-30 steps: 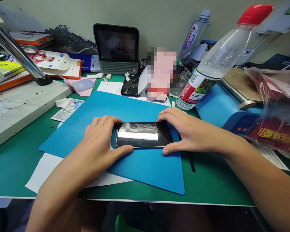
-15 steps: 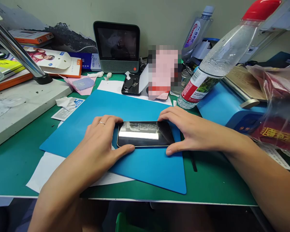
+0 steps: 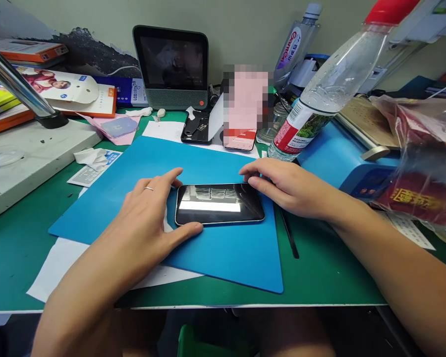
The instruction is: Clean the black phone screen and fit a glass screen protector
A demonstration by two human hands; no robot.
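A black phone lies face up on a blue mat, its glass reflecting light. My left hand is at the phone's left end: the thumb touches the near left corner and the fingers stretch out past the far left corner. A ring is on one finger. My right hand is at the phone's far right corner, fingers drawn together and pinching there. Its thumb is off the near edge.
A thin black tool lies just right of the mat. A leaning water bottle, a small screen, a second phone, a blue machine, a plastic bag and papers crowd the green desk.
My left fingers have straightened from a curled hold on the phone's left end. My right thumb has left the near right corner and the hand has gathered at the far right corner.
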